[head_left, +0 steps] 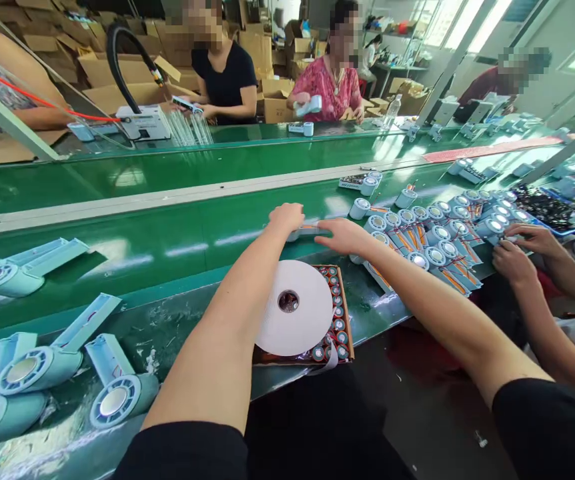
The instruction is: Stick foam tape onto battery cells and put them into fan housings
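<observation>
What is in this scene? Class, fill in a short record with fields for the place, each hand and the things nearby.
Place: green belt in a workshop
Left hand: curled over one end of a pale part
Right hand: fingers laid on the part's other end
Below the hands: white roll on a box of small cylinders
Left side: pale blue fan shells
Right side: cluster of round parts; co-worker's hands at them
Far side: people at the belt

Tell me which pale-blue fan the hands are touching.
The lone fan between the left hand and right hand, just beyond the white roll; the other fans lie grouped far left and right, away from both hands.
</observation>
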A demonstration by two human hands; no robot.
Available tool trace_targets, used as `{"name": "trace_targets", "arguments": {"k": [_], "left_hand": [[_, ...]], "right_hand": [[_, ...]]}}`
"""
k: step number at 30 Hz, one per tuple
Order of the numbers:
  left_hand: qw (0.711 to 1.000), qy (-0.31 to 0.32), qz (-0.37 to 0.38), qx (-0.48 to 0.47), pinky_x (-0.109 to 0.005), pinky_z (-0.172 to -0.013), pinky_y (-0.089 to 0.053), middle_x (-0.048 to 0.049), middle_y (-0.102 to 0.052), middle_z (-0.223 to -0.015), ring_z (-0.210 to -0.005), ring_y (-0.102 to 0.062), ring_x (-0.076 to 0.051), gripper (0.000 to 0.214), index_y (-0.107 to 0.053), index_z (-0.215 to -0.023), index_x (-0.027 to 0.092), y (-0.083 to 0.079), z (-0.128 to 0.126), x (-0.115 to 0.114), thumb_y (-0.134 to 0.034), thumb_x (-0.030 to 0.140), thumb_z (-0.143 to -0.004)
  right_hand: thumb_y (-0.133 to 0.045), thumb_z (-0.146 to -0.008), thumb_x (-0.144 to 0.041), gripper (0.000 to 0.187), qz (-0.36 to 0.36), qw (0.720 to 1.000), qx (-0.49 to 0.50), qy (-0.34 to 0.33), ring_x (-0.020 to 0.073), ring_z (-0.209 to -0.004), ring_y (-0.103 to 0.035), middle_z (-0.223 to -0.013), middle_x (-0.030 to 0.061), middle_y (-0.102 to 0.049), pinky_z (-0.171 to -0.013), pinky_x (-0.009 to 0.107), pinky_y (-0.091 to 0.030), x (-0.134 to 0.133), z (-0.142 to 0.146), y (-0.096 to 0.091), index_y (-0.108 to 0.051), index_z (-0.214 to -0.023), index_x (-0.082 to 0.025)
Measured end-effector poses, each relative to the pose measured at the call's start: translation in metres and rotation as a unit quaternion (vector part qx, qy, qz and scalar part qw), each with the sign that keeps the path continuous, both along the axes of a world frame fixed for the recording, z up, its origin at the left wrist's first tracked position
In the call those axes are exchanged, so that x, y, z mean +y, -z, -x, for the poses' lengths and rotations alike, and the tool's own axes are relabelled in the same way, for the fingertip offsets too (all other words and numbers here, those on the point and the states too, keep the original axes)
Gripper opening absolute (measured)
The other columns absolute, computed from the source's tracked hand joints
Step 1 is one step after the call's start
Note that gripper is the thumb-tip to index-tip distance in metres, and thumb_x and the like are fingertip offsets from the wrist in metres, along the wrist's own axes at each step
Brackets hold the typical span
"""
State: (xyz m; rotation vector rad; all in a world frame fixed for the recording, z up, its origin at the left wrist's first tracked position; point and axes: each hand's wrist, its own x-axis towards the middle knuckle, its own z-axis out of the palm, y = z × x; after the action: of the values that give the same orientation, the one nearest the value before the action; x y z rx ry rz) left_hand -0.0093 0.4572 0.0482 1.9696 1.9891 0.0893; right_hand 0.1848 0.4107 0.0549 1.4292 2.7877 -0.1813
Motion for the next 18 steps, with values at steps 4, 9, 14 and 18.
{"name": "trace_targets", "arguments": {"k": [4,9,14,18], "left_hand": [[0.995,-0.092,-0.036,0.008,-0.046,-0.1,-0.054,-0.0188,-0.071,-0.131,-0.121,-0.068,-0.033,0.047,-0.068,-0.13,0.019,-0.013,0.035,-0.03,-0.056,0.053,-0.1],[0.993,0.049,-0.103,-0.028,-0.04,-0.113,-0.047,-0.0083,-0.067,-0.146,-0.135,-0.062,-0.029,0.058,-0.061,-0.144,0.03,-0.023,0.051,-0.147,-0.064,0.058,-0.093],[0.94,0.302,-0.153,-0.045,-0.053,-0.125,-0.039,-0.0066,-0.061,-0.155,-0.15,-0.049,-0.035,0.078,-0.066,-0.139,0.039,-0.018,0.058,-0.269,-0.087,0.063,-0.068],[0.949,0.242,-0.199,-0.021,-0.058,-0.126,-0.039,-0.0108,-0.066,-0.147,-0.15,-0.047,-0.039,0.075,-0.062,-0.145,0.031,-0.009,0.066,-0.304,-0.083,0.056,-0.077]], "right_hand": [[-0.047,-0.107,-0.04,0.049,-0.032,0.972,0.228,0.041,0.027,-0.137,-0.062,-0.151,0.0122,-0.065,-0.111,0.041,-0.052,-0.048,-0.041,0.005,-0.061,-0.149,-0.018],[-0.062,-0.101,-0.043,0.035,0.067,0.886,0.453,0.066,0.0262,-0.111,-0.073,-0.133,0.0103,-0.075,-0.098,0.044,-0.06,-0.142,-0.09,0.05,-0.073,-0.13,-0.025],[-0.068,-0.099,-0.045,0.03,0.148,0.833,0.518,0.123,0.0235,-0.094,-0.074,-0.108,0.0083,-0.079,-0.082,0.038,-0.062,-0.208,-0.097,0.066,-0.074,-0.121,-0.026],[-0.07,-0.095,-0.054,0.048,0.238,0.768,0.584,0.112,0.0142,-0.061,-0.064,-0.084,0.0016,-0.071,-0.057,0.027,-0.055,-0.221,-0.07,0.039,-0.067,-0.131,-0.022]]}}
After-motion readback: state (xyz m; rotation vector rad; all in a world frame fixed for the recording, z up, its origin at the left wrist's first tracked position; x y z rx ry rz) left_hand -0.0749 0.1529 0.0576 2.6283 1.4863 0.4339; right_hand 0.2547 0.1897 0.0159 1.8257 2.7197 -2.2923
